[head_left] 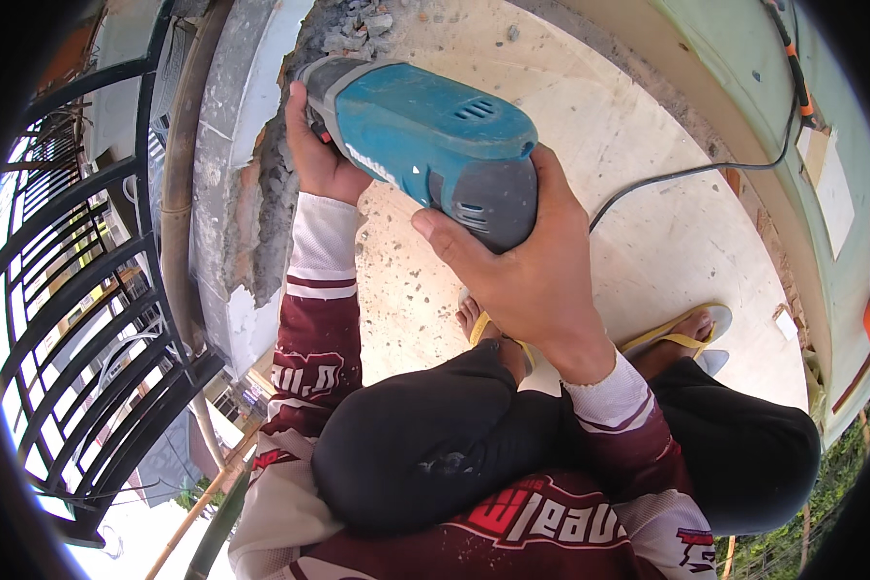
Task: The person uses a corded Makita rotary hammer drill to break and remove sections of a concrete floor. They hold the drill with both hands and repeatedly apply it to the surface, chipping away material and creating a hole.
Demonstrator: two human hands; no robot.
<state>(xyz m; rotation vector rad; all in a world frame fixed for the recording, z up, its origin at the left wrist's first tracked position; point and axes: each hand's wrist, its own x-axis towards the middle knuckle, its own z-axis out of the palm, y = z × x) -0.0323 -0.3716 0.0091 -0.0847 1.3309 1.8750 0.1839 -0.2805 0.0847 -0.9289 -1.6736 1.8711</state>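
Note:
A teal and dark-grey power tool (pixel 420 116) lies across my view, its nose at the top left beside chipped concrete (pixel 266 213) along the ledge. My left hand (pixel 321 159) is closed on the front part of the tool, partly hidden under its body. My right hand (pixel 532 271) grips the rear housing, thumb along the lower side. The tool's bit is out of sight. Grey rubble (pixel 356 29) lies just above the nose, and small chips are scattered on the pale floor (pixel 667 251) below.
Black metal railing (pixel 72 348) and a bamboo pole (pixel 179 193) run along the left, with a drop beyond. A black cable (pixel 706 169) crosses toward an orange-and-black tool (pixel 793 68) on the right ledge (pixel 822 271). My sandalled feet (pixel 686 338) are beneath me.

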